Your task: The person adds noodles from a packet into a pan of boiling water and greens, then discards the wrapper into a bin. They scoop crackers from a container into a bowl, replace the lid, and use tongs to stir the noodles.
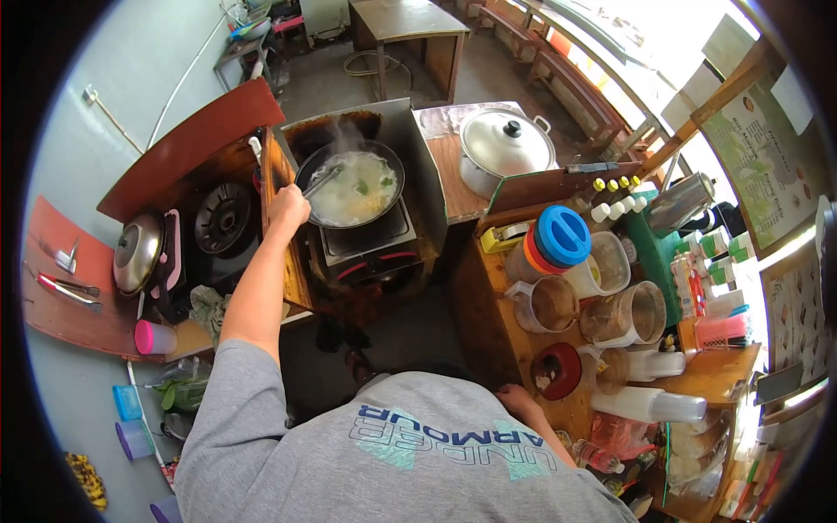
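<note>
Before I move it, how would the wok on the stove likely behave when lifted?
The wok is probably heavy, being well filled with liquid. It would likely slosh if tilted, and the steam suggests a hot load.

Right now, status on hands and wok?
Left hand gripping utensil, tip in wok. Right hand low, beside counter. Light steam; nothing visibly blocking.

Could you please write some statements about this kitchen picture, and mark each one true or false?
1. The left hand holds a utensil in the round black wok. True.
2. The large silver metal pot is uncovered. False: a silver lid with a black knob covers it.
3. The round blue plastic lid lies on the floor. False: it tops a container on the wooden counter.
4. Steam rises above the wok. True.
</note>
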{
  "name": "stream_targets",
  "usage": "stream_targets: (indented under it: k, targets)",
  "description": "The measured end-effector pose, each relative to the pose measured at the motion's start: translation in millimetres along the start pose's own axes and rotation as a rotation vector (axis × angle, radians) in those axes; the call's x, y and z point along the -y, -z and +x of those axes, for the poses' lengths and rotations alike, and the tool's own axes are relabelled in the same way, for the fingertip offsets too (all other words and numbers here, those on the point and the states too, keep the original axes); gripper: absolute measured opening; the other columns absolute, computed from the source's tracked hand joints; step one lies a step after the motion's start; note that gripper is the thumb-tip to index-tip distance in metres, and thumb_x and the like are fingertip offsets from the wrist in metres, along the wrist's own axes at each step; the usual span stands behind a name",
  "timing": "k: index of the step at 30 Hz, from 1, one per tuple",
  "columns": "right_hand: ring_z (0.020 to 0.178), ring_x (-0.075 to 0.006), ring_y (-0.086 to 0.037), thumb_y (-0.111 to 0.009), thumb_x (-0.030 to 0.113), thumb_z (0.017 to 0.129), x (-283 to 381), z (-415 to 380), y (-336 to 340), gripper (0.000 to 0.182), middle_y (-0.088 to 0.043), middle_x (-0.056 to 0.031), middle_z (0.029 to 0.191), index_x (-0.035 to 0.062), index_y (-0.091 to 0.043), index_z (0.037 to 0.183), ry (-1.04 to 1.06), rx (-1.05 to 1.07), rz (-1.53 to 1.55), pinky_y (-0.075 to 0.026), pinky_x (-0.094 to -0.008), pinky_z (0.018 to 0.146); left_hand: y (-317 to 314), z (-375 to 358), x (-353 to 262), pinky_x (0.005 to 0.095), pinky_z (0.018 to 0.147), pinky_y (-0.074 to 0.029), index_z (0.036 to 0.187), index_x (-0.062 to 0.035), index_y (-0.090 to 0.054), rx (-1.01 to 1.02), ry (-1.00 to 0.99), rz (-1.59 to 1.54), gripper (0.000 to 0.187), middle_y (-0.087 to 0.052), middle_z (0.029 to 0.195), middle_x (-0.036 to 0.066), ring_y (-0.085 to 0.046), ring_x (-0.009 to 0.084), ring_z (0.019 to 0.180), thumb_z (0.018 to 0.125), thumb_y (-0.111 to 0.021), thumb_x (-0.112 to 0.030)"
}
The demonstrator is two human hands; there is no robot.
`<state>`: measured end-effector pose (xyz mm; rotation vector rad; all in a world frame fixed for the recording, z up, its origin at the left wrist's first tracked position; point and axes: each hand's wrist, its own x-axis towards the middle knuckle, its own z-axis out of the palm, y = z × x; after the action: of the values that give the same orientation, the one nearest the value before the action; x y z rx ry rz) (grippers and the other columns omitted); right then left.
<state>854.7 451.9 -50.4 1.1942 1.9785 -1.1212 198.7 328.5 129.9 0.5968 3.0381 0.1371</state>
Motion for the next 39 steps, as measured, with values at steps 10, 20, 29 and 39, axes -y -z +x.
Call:
stream_targets:
  k: [10,20,29,39]
  targets:
    - [0.108,-0.0384,-0.064,-0.066,0.044,0.081,2,-13,-9,0.049,-0.069,-0.0213,0.112,0.0031,-0.073,0.106,0.029,-0.077,0.009,-0.051,-0.0427,0.093,77,-13,-1,0.0450,0.084,-0.057,0.100,-0.0121,-0.072,0.006,-0.613,0.342,0.022,-0.071,0.107,0.013,-0.069,0.0320,0.100,0.081,-0.072,-0.024]
    - [0.105,-0.0371,-0.066,-0.066,0.042,0.082,21,-25,-85,0.045,-0.070,-0.0204,0.109,0.0041,-0.073,0.106,-0.056,-0.162,0.140,-0.052,-0.0426,0.091,108,33,-47,0.0412,0.084,-0.058,0.095,-0.0063,-0.074,0.062,-0.782,0.516,0.024,-0.073,0.104,0.014,-0.070,0.0298,0.100,0.072,-0.075,-0.010]
    - [0.113,-0.0362,-0.063,-0.067,0.044,0.083,47,-50,-201,0.052,-0.069,-0.0221,0.114,0.0018,-0.071,0.112,-0.295,-0.137,0.387,-0.049,-0.0409,0.096,118,59,-81,0.0411,0.088,-0.057,0.106,-0.0027,-0.072,0.321,-0.782,0.567,0.042,-0.071,0.112,0.017,-0.068,0.0313,0.105,0.071,-0.084,-0.023]
    - [0.062,-0.0164,-0.057,-0.068,0.031,0.088,78,-101,-306,0.028,-0.063,-0.0037,0.077,0.0049,-0.068,0.098,-0.525,-0.155,0.877,-0.044,-0.0318,0.052,93,92,-69,0.0421,0.086,-0.057,0.101,-0.0039,-0.074,0.270,-0.926,0.499,0.033,-0.072,0.108,0.016,-0.069,0.0327,0.102,0.074,-0.081,-0.021]
